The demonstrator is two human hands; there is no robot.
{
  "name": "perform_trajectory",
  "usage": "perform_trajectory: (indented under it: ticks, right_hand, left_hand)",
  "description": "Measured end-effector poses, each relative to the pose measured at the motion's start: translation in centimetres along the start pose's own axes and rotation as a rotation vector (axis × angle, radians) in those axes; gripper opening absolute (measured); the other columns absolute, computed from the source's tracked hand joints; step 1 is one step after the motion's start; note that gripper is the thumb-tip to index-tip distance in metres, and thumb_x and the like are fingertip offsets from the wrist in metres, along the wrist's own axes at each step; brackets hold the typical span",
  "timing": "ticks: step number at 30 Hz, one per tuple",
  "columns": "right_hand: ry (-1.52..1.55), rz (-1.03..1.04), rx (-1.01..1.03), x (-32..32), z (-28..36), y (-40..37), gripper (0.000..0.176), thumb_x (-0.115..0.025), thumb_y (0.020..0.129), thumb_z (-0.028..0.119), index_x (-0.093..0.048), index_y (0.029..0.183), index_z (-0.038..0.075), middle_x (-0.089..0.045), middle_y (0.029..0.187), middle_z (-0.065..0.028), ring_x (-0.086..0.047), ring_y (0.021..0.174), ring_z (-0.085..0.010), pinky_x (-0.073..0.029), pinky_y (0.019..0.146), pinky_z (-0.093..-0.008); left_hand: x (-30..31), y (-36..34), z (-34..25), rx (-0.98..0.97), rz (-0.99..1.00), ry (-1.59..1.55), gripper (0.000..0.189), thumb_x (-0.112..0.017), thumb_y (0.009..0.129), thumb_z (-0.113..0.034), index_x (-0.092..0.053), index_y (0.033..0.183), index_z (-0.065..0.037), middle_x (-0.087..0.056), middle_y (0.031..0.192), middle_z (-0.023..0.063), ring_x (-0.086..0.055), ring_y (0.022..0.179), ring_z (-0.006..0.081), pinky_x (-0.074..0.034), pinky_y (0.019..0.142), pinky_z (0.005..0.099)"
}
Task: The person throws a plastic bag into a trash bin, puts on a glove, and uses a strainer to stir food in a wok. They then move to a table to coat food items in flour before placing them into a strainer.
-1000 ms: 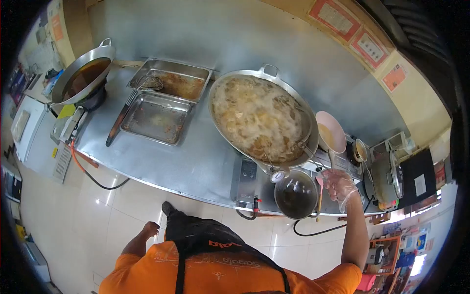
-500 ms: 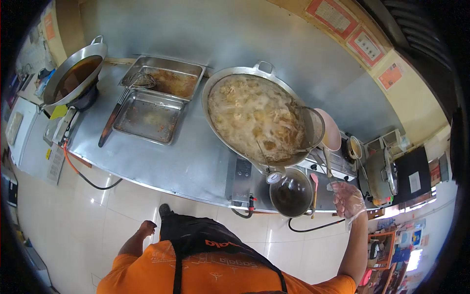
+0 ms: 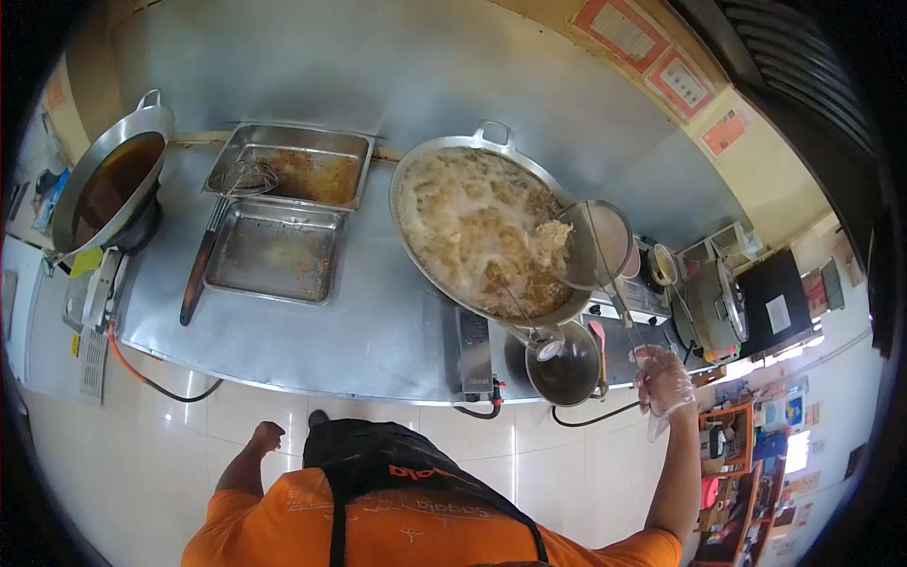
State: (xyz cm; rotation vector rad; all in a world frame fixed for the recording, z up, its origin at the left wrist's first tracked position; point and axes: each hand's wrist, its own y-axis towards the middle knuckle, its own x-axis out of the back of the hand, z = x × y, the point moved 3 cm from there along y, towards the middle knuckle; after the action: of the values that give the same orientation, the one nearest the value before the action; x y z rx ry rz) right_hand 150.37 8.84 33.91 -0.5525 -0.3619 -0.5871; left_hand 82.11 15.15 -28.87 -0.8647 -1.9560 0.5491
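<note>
My right hand [image 3: 664, 383], in a clear plastic glove, is closed around the handle of a round skimmer [image 3: 621, 304]. The skimmer's hoop lies over the right side of a large metal wok [image 3: 397, 219]. Bubbling oil fills the wok, with pale battered pieces [image 3: 477, 213] frying in it. One lighter clump [image 3: 552, 238] shows at the hoop's left edge. A dial thermometer [image 3: 548, 351] sits at the wok's near rim. Bare and away from the counter, my left hand [image 3: 267, 437] hangs over the floor with its fingers curled and nothing visible in them.
Two steel trays [image 3: 274, 253] stand left of the wok, a wire whisk [image 3: 200, 255] across them. At far left, another wok [image 3: 68, 203] holds dark oil. A metal bowl [image 3: 564, 373] sits near the front edge. A lidded pot [image 3: 710, 307] stands right. Hoses hang below the counter.
The view has shifted slightly. The skimmer's hoop has turned to show wider, and a pale clump now shows up at its left edge. My left hand still hangs down.
</note>
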Motion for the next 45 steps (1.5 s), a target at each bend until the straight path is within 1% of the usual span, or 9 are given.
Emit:
perform_trajectory:
  ticks: [3,10,15,22,30,34,35,41,45]
  right_hand:
    - [-0.264,-0.041,0.003,-0.9,0.4,0.6,0.022,-0.042,0.092,0.015,-0.047,0.112,0.009,-0.050,0.058,-0.0056,-0.045,0.038,-0.0136,-0.037,0.032,-0.0307]
    - [-1.137,-0.195,0.624,-2.2,0.1,-0.5,0.029,-0.044,0.087,0.007,-0.042,0.116,0.005,-0.051,0.060,-0.0158,-0.053,0.052,-0.0289,-0.042,0.051,-0.0414]
    - [-1.285,-0.216,0.310,-5.2,3.9,-5.8,0.034,-0.040,0.086,0.006,-0.046,0.118,0.000,-0.060,0.093,-0.0281,-0.059,0.086,-0.0440,-0.046,0.073,-0.0503]
    - [-1.485,-0.336,0.375,-3.2,4.1,-6.5,0.038,-0.041,0.085,0.002,-0.040,0.123,-0.001,-0.059,0.080,-0.0262,-0.059,0.079,-0.0412,-0.044,0.068,-0.0476]
    - [-1.318,-0.230,0.595,-1.4,8.0,-4.8,0.031,-0.041,0.089,0.007,-0.045,0.119,0.001,-0.060,0.085,-0.0254,-0.057,0.081,-0.0435,-0.042,0.072,-0.0492]
    - [-1.216,-0.069,0.596,-0.1,11.2,-4.7,0.030,-0.045,0.087,0.005,-0.051,0.116,0.006,-0.049,0.062,-0.0120,-0.051,0.054,-0.0244,-0.040,0.053,-0.0368]
    - [-1.191,-0.064,0.661,0.1,12.2,-4.9,0.027,-0.043,0.088,0.007,-0.054,0.112,0.011,-0.054,0.064,-0.0228,-0.055,0.062,-0.0413,-0.040,0.059,-0.0479]
    - [-0.561,0.044,0.537,-0.5,16.8,-8.7,0.029,-0.042,0.086,-0.003,-0.058,0.107,0.007,-0.045,0.061,0.0016,-0.042,0.052,-0.0059,-0.035,0.046,-0.0223]
    - [-0.600,0.000,0.415,-3.0,20.0,-11.9,0.024,-0.045,0.085,0.000,-0.061,0.101,0.008,-0.048,0.059,0.0011,-0.042,0.046,-0.0070,-0.034,0.040,-0.0234]
  left_hand:
    - [1.3,0.4,1.0,-0.112,0.015,0.155,0.034,-0.069,0.075,-0.015,-0.065,0.109,-0.012,-0.068,0.095,0.0077,-0.066,0.078,0.0184,-0.054,0.072,0.0331]
    - [1.6,2.3,4.0,-0.124,0.105,0.166,0.048,-0.077,0.066,-0.017,-0.064,0.112,-0.013,-0.066,0.102,0.0078,-0.063,0.095,0.0217,-0.049,0.087,0.0351]
    - [2.8,1.4,1.4,-0.242,0.094,0.563,0.048,-0.077,0.066,-0.018,-0.064,0.112,-0.014,-0.066,0.103,0.0073,-0.063,0.095,0.0221,-0.049,0.088,0.0338]
    - [3.6,2.4,-0.8,0.076,0.065,0.041,0.037,-0.071,0.069,-0.010,-0.067,0.105,-0.015,-0.067,0.099,0.0058,-0.063,0.094,0.0206,-0.051,0.084,0.0329]
    - [-1.0,1.9,-4.0,-0.210,-0.054,0.404,0.047,-0.076,0.064,-0.011,-0.065,0.110,-0.013,-0.067,0.100,0.0086,-0.063,0.094,0.0253,-0.049,0.087,0.0340]
    - [-5.1,-0.2,-5.1,-0.196,-0.063,0.185,0.032,-0.064,0.075,-0.008,-0.066,0.107,-0.008,-0.067,0.093,0.0105,-0.066,0.078,0.0232,-0.054,0.069,0.0331]
    - [-7.0,-0.3,-4.7,-0.187,-0.065,0.093,0.029,-0.060,0.078,-0.009,-0.066,0.106,-0.008,-0.067,0.091,0.0106,-0.066,0.074,0.0223,-0.055,0.064,0.0330]
    - [-10.4,-5.8,-4.6,0.283,0.047,-0.856,0.024,-0.047,0.090,-0.015,-0.066,0.102,-0.008,-0.064,0.079,0.0103,-0.061,0.057,0.0202,-0.049,0.046,0.0311]
    - [-13.8,-3.0,1.2,-0.080,0.172,-0.595,0.030,-0.040,0.091,-0.017,-0.060,0.112,-0.011,-0.062,0.087,0.0146,-0.059,0.061,0.0276,-0.048,0.050,0.0381]
